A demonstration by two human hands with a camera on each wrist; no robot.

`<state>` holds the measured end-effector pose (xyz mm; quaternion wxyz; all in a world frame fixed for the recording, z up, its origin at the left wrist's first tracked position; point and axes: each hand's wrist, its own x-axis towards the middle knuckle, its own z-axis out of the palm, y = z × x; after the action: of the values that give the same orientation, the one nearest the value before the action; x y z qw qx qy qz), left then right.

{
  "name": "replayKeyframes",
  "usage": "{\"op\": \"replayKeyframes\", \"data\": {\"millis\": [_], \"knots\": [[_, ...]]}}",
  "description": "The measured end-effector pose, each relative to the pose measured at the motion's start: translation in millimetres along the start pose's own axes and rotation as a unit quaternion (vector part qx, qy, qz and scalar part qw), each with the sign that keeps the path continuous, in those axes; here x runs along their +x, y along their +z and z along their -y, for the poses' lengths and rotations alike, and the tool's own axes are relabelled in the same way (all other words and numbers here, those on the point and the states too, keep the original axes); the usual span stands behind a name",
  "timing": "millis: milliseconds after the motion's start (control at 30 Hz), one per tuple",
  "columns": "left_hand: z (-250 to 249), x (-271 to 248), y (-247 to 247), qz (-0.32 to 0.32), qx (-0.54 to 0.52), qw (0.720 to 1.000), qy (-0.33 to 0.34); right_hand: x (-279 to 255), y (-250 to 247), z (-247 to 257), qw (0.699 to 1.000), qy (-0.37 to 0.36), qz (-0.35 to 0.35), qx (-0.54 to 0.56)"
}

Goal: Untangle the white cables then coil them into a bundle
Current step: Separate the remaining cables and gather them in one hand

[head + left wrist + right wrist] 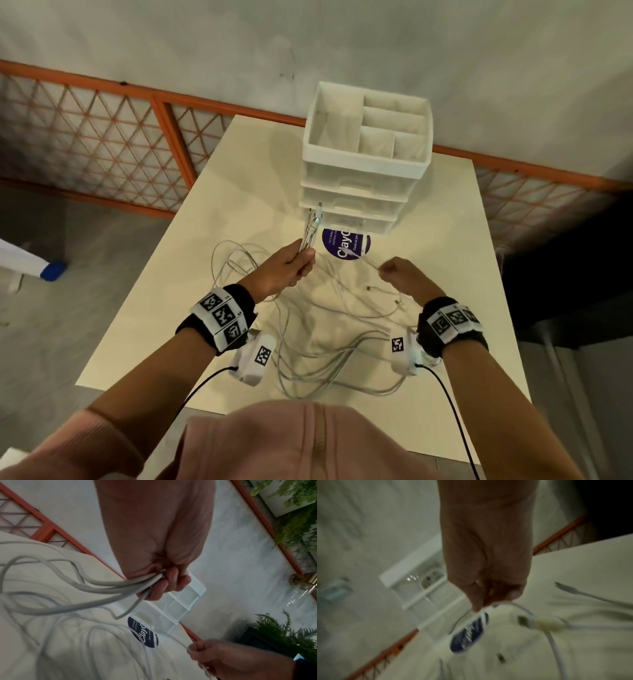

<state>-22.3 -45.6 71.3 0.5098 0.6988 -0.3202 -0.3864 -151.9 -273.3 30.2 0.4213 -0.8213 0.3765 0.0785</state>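
Note:
Several white cables (pixel 318 342) lie in loose tangled loops across the cream table (pixel 191 260). My left hand (pixel 291 265) is raised over the table and grips a bunch of cable ends (pixel 313 222) that stick up past its fingers; the strands (pixel 102 586) hang down from the fist (pixel 164 584). My right hand (pixel 400 275) pinches a single thin cable (pixel 364 258) that runs towards the blue sticker. In the blurred right wrist view, that hand (pixel 491 595) holds a curved white cable (pixel 522 608), with loose connector plugs (pixel 523 621) on the table.
A white drawer organiser (pixel 363 164) with open top compartments stands at the table's far side, just beyond my hands. A round dark blue sticker (pixel 342 245) lies before it. An orange lattice railing (pixel 102 137) runs behind the table; plants (pixel 291 635) stand to the side.

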Motion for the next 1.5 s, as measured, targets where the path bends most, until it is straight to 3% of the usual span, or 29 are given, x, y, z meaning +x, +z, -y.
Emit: {"op": "replayKeyframes", "data": {"millis": [67,133,300,567,767,867,1000,1233,1500], "knots": [[-3,3,4,-0.011,-0.016,1.000,0.010,-19,-12,30,0.994,-0.046,0.085,0.046],[-6,8,8,-0.041,-0.042,0.998,0.020,-36,-20,57,0.985,-0.085,0.128,0.082],[-15,17,16,-0.098,-0.169,0.980,0.031,-53,-13,95,0.969,-0.132,0.136,0.159],[-23,10,15,-0.065,-0.268,0.958,0.078,-61,7,102,0.958,-0.198,0.150,0.141],[-26,-2,10,0.013,-0.211,0.975,0.072,-62,-13,119,0.958,-0.207,-0.037,0.196],[-31,-7,14,0.055,-0.172,0.979,0.091,-62,-9,127,0.945,-0.245,-0.022,0.216],[-37,-10,13,0.056,-0.160,0.982,0.081,-64,-12,130,0.928,-0.273,-0.049,0.250],[-42,-9,11,0.079,-0.078,0.992,0.066,-69,-27,133,0.930,-0.318,-0.017,0.184],[-49,-8,17,0.025,-0.121,0.990,0.072,-67,-23,128,0.920,-0.287,-0.065,0.260]]}}
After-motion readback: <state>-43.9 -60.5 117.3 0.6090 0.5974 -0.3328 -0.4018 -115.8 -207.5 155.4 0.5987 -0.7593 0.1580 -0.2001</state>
